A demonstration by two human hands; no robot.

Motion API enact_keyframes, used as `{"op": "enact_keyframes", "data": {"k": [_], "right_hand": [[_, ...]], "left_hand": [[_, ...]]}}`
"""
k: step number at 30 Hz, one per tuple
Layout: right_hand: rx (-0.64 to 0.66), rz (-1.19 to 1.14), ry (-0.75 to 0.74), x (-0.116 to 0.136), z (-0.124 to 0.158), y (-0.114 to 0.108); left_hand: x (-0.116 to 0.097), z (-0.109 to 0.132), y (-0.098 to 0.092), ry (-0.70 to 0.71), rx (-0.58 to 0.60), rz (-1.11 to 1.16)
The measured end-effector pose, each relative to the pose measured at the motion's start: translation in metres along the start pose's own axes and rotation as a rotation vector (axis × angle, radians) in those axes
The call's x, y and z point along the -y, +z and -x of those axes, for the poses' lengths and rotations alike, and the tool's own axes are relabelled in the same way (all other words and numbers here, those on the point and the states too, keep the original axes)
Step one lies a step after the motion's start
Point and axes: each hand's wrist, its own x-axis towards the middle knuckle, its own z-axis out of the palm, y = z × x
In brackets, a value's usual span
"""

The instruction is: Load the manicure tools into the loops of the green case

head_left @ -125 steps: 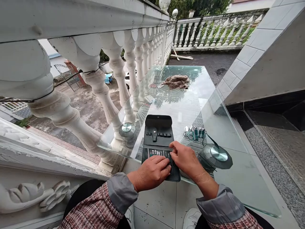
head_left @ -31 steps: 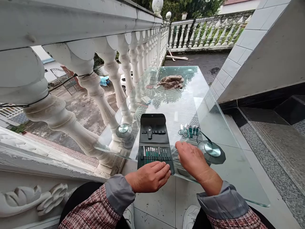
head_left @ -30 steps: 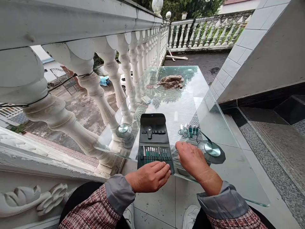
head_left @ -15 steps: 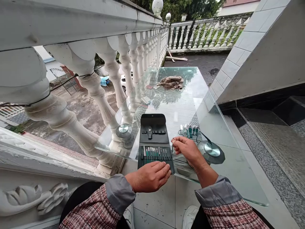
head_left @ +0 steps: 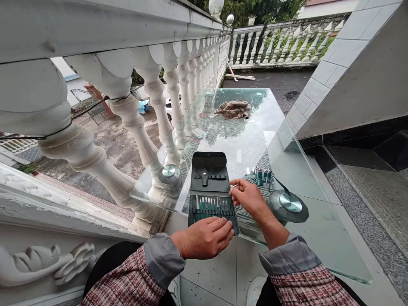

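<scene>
A black manicure case (head_left: 209, 185) lies unfolded on the glass table (head_left: 331, 250), near its front edge. In its lower half a row of slim manicure tools (head_left: 213, 205) with green handles and metal tips sits in loops. My left hand (head_left: 207, 238) is closed over the case's near edge, fingers together. Just right of the case, my right hand (head_left: 250, 197) pinches a slim manicure tool (head_left: 232, 186); a pale end shows at the fingertips and the rest is mostly hidden. Several nail clippers and scissors (head_left: 259, 175) lie beyond my right hand.
A crumpled brown cloth (head_left: 233, 109) lies toward the table's far end. Round metal-topped supports (head_left: 290, 203) show beneath the glass. A white balustrade (head_left: 127, 110) runs along the left, with a tiled wall (head_left: 328, 76) on the right.
The view has shifted slightly, so the scene sits a little further right. My right hand has moved slightly nearer the case's right edge, and the tool's pale end now shows.
</scene>
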Motion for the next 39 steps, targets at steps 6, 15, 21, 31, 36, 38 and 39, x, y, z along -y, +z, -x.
{"op": "enact_keyframes", "data": {"k": [6,15,21,31,36,38,39], "right_hand": [[-0.004,0.226,-0.091,-0.004,-0.001,-0.002],[-0.073,0.519,-0.17,0.005,0.003,0.001],[0.059,0.282,-0.125,-0.002,-0.004,-0.006],[-0.029,0.672,-0.346,0.002,0.001,-0.001],[0.029,0.717,-0.491,-0.006,0.001,-0.011],[0.031,0.717,-0.54,-0.009,0.002,-0.015],[0.04,0.714,-0.565,-0.01,0.003,-0.016]], "left_hand": [[0.0,0.001,-0.001,-0.006,-0.005,0.005],[-0.002,0.0,0.001,-0.004,-0.005,0.016],[-0.002,0.0,0.001,-0.009,0.0,0.011],[-0.001,0.0,0.0,-0.018,-0.003,0.033],[-0.002,-0.001,-0.001,-0.031,-0.01,0.019],[-0.002,0.0,-0.001,-0.031,-0.017,0.016],[-0.002,0.0,0.0,-0.029,-0.021,0.015]]}}
